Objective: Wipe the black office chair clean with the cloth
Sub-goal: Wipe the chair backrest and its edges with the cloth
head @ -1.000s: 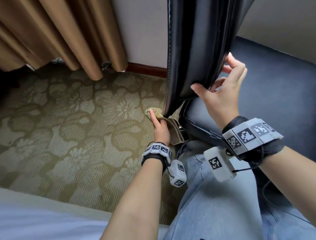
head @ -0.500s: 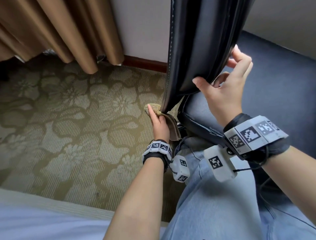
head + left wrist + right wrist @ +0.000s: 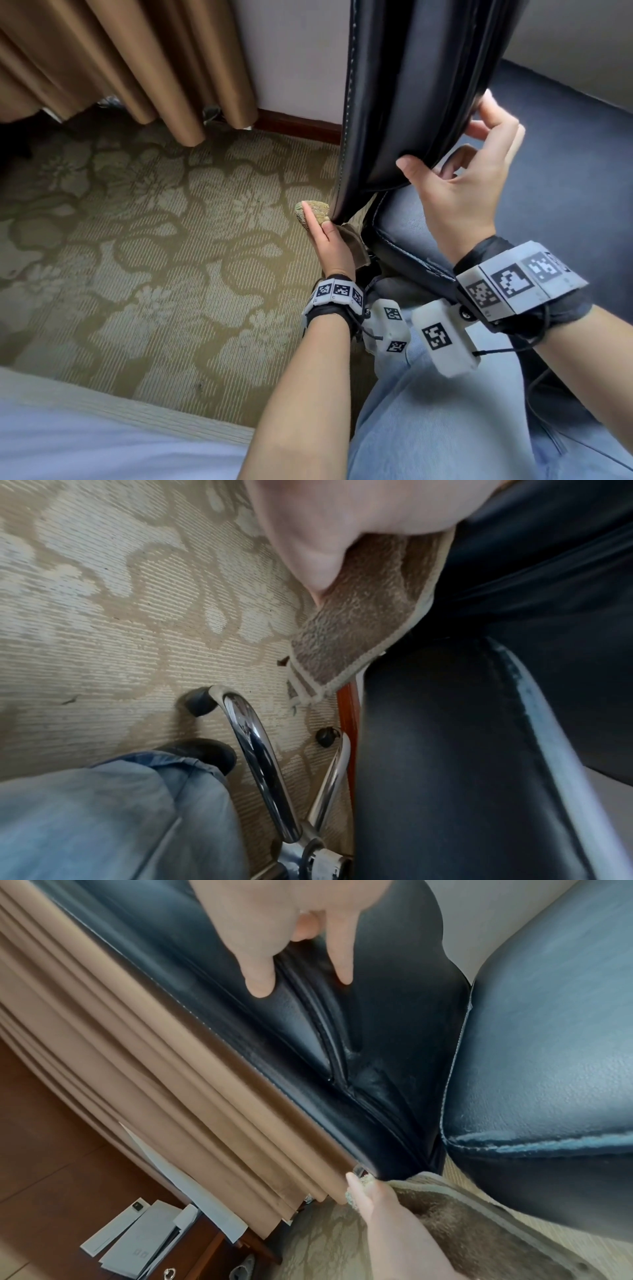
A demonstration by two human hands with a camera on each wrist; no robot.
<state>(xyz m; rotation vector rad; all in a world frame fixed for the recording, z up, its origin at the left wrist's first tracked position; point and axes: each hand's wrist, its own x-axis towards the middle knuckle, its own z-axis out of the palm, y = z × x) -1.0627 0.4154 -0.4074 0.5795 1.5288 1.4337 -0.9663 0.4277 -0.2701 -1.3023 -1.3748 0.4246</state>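
Over patterned carpet (image 3: 137, 274), left hand (image 3: 330, 243) presses cloth (image 3: 313, 210) against black office chair (image 3: 411, 102); right hand (image 3: 459, 192) grips its backrest.

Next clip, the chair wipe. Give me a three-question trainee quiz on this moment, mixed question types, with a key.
1. True or false: the right hand holds the cloth.
2. Multiple choice: where does the cloth meet the black office chair?
A. on top of the seat cushion
B. at the bottom corner of the backrest's stitched edge
C. on the chrome base
3. Short answer: what is the right hand doing?

Key
1. False. The left hand grips the cloth.
2. B. The seat is bare, and the chrome base leg is clear of the cloth in the left wrist view.
3. It grips the lower edge of the backrest, thumb on one face and fingers on the other.
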